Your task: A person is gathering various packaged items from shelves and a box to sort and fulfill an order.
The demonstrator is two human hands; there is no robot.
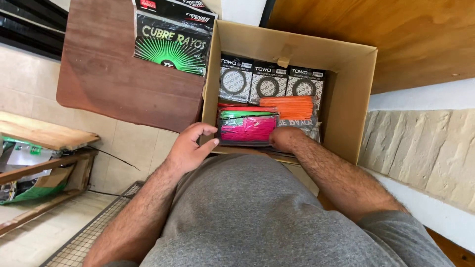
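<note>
An open cardboard box (356,94) stands in front of me, packed with flat packets. My left hand (190,146) grips the near left edge of a packet of pink sticks (247,129) at the box's front. My right hand (287,138) is pushed down inside the box beside that pink packet, its fingers hidden among the packets, so what it holds is unclear. A green packet (245,114) and an orange packet (288,107) lie just behind. Three upright black-and-white packets with rings (269,84) line the back of the box.
A brown wooden board (109,74) lies left of the box with black packets showing a green sunburst (170,47) on it. A wooden shelf with bags (34,163) is at far left, a wire grid (84,237) below, a stone-look wall (425,153) on the right.
</note>
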